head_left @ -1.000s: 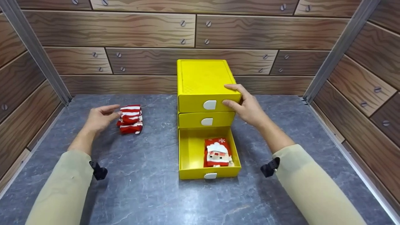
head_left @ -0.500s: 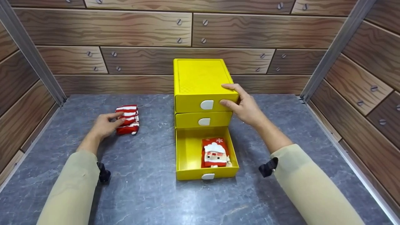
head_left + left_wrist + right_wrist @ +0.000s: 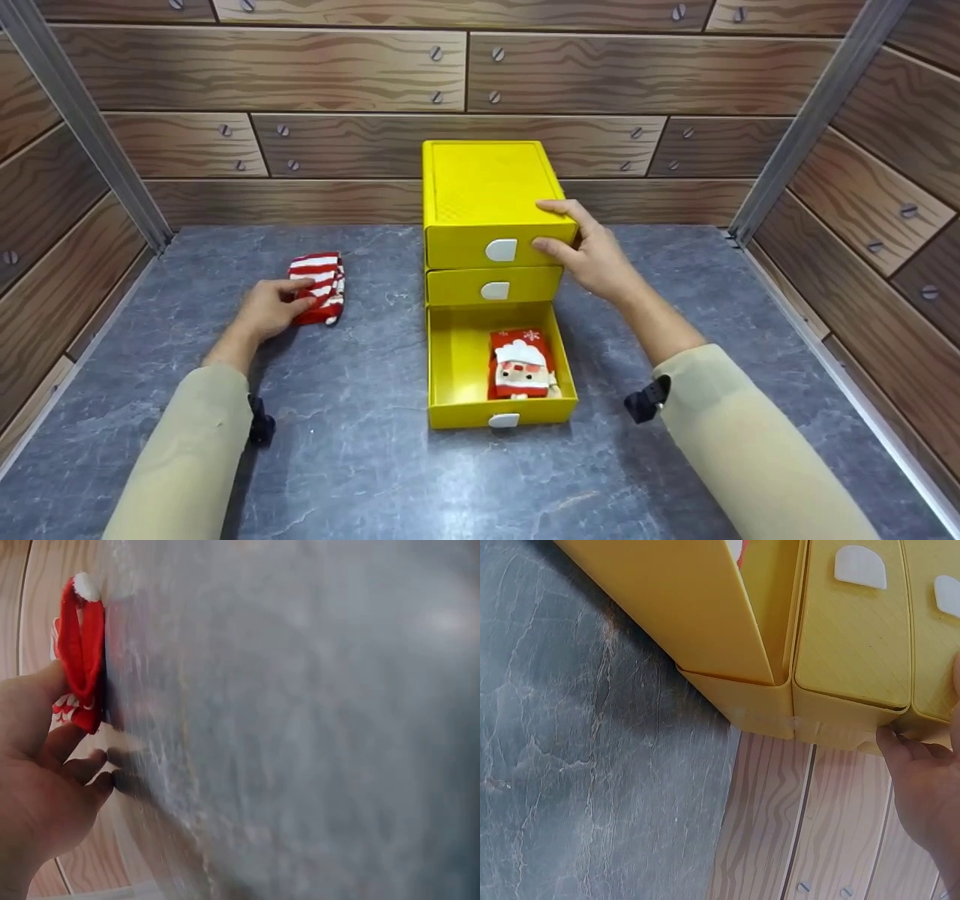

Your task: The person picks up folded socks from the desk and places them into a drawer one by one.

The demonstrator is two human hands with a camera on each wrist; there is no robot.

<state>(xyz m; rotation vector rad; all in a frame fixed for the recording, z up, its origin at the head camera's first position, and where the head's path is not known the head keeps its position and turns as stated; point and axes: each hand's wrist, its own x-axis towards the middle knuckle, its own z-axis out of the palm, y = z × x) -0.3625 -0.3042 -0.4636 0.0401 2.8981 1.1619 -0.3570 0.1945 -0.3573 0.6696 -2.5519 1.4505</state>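
Observation:
On the left of the head view, a folded red-and-white striped sock (image 3: pixel 324 271) lies on the grey surface. My left hand (image 3: pixel 268 306) pinches its near left side between thumb and forefinger; the left wrist view shows the sock's red edge and white tip (image 3: pixel 86 586), with the other fingers below. My right hand (image 3: pixel 601 256) holds the upper right front corner of a yellow drawer cabinet (image 3: pixel 491 180), thumb on the front and forefinger on top. Its bottom drawer (image 3: pixel 457 375) is pulled out. Inside, towards the right, lies a folded red sock with a Santa face (image 3: pixel 520 367).
The cabinet's top drawer (image 3: pixel 457 247) and middle drawer (image 3: pixel 454 286) are closed, each with a white tab handle. Wood-patterned walls (image 3: pixel 360 71) surround the grey marbled tabletop (image 3: pixel 360 450) at the back and sides, with metal posts at the corners.
My left hand has moved right and slightly nearer, from the sock's left edge onto its near side. The right hand keeps its hold on the cabinet corner.

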